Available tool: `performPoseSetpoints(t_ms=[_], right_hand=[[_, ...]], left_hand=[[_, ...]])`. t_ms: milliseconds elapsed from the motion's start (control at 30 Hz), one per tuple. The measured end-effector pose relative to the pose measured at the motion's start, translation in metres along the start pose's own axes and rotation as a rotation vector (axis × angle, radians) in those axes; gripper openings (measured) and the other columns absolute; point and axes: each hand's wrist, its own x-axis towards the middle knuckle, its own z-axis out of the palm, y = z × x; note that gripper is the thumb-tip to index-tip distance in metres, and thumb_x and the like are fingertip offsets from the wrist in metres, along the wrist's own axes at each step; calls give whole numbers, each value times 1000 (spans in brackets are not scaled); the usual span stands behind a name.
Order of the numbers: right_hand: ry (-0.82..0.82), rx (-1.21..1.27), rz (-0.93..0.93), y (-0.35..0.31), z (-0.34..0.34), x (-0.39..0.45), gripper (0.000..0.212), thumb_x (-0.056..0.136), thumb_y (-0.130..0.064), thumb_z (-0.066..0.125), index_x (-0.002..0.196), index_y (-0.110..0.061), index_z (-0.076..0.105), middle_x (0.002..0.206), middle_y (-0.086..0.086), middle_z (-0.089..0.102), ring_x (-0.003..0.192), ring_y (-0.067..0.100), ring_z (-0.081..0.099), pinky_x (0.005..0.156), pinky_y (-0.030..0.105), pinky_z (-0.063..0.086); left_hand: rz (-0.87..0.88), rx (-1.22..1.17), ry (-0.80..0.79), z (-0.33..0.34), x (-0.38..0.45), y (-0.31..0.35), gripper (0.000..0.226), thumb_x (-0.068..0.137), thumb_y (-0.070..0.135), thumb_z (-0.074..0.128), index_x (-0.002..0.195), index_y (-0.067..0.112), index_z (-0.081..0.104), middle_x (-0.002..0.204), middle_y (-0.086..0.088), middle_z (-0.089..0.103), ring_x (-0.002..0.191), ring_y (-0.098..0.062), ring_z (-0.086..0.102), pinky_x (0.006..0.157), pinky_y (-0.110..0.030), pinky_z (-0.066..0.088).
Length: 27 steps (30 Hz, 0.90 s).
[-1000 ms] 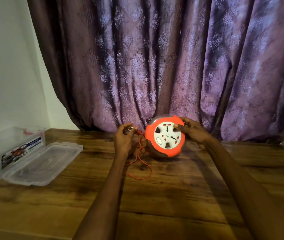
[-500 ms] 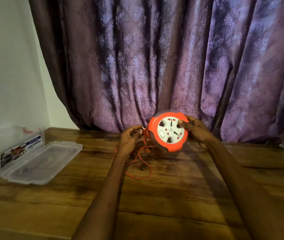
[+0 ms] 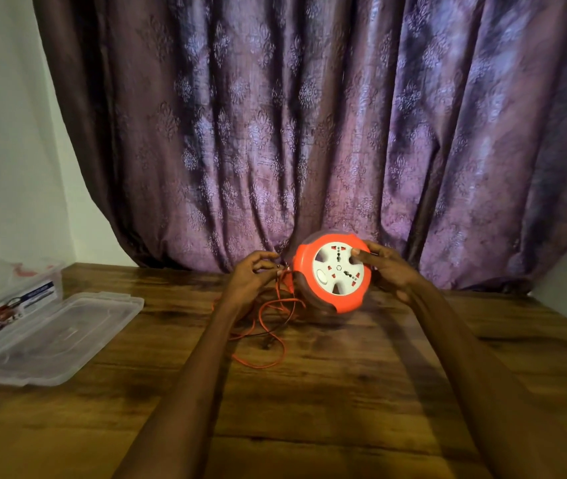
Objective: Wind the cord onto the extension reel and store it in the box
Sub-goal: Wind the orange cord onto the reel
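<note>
At the far middle of a wooden table [image 3: 344,392], before a purple patterned curtain [image 3: 309,133]: one orange extension reel [image 3: 335,274], round, with a white socket face turned toward the camera, held on edge; whether its lower rim touches the table cannot be told

Right hand [image 3: 387,267]: grasps the reel at its right side, thumb laid on the white face, fingers curled round the rim behind

Left hand [image 3: 252,276]: just beside the reel's left edge, fingertips pinched together on the orange cord [image 3: 268,326] where it meets the reel; the exact contact is small and blurred

Cord: thin, orange, mostly unwound, falling from the left hand in loose loops onto the table, between the two forearms and nearer the left one; the lowest loop lies flat on the wood; a small dark piece sits on the table among the loops, too small to identify

Storage box [image 3: 2,292]: clear plastic, at the table's left edge against the white wall [image 3: 5,150], open, with a printed label on its near wall; well apart from the reel

Lid [image 3: 54,335]: clear plastic, lying flat on the table, touching the box along its near side
</note>
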Motion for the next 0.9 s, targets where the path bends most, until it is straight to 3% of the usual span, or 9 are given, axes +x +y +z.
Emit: performPoseSetpoints(t_ms=[100, 267, 367, 433, 533, 600, 700, 800, 900], right_hand=[[0, 17, 5, -1, -4, 0, 43, 74, -31, 82, 112, -15, 73, 113, 14, 73, 102, 29, 67, 96, 49, 52], [17, 6, 1, -1, -4, -2, 41, 73, -32, 82, 110, -16, 74, 112, 14, 73, 100, 27, 68, 91, 45, 55], [70, 31, -6, 3, 1, -4, 29, 80, -26, 78, 106, -14, 75, 106, 13, 75, 91, 24, 70, 81, 40, 60], [129, 27, -13, 6, 7, -5, 19, 86, -23, 74, 103, -14, 74, 98, 9, 76, 82, 20, 70, 71, 34, 60], [249, 9, -24, 10, 19, -7, 11, 90, -24, 71, 92, -14, 73, 81, 3, 75, 64, 14, 65, 54, 22, 51], [322, 38, -37, 14, 26, -6, 14, 92, -24, 69, 84, -13, 71, 64, -2, 70, 49, 7, 58, 43, 16, 43], [401, 73, -76, 22, 36, -3, 16, 94, -23, 66, 83, -12, 69, 48, -8, 62, 36, -1, 48, 36, 12, 34], [414, 136, -64, 28, 44, -2, 15, 93, -22, 67, 100, -9, 69, 68, -2, 70, 45, 3, 56, 40, 15, 40], [321, 171, -52, 31, 51, -1, 18, 93, -18, 67, 108, -9, 69, 85, 2, 75, 66, 10, 66, 52, 19, 52]], left_hand=[[2, 135, -52, -1, 6, 8, 29, 88, 1, 68, 106, 23, 66, 81, 5, 76, 71, -5, 67, 66, -25, 52], [36, 314, -12, -4, 5, 8, 26, 92, -9, 57, 112, 4, 65, 77, 7, 72, 67, 0, 64, 61, -17, 48], [104, 361, 55, -6, -4, 4, 24, 93, -3, 57, 108, 11, 69, 82, 5, 72, 64, 8, 63, 63, -11, 47], [145, 317, 143, -6, -11, 1, 26, 94, -1, 53, 102, 17, 70, 81, 9, 72, 65, 4, 63, 63, -11, 49], [119, 171, 218, -4, -18, 1, 25, 98, 3, 50, 92, 18, 69, 71, 4, 72, 49, -7, 58, 43, -20, 46], [45, 94, 161, 0, -21, 5, 24, 101, 10, 49, 87, 17, 67, 65, -1, 71, 39, -11, 53, 35, -19, 40], [-154, 90, 34, 11, -23, 10, 29, 101, 29, 54, 83, 11, 68, 65, -7, 71, 37, -14, 57, 35, -20, 43], [-277, 117, -36, 25, -26, 6, 32, 98, 38, 57, 86, 11, 69, 75, -8, 74, 44, -14, 61, 41, -21, 50], [-237, 83, 28, 33, -26, -3, 34, 97, 41, 59, 91, 8, 69, 81, -13, 75, 41, -15, 56, 37, -21, 45]])
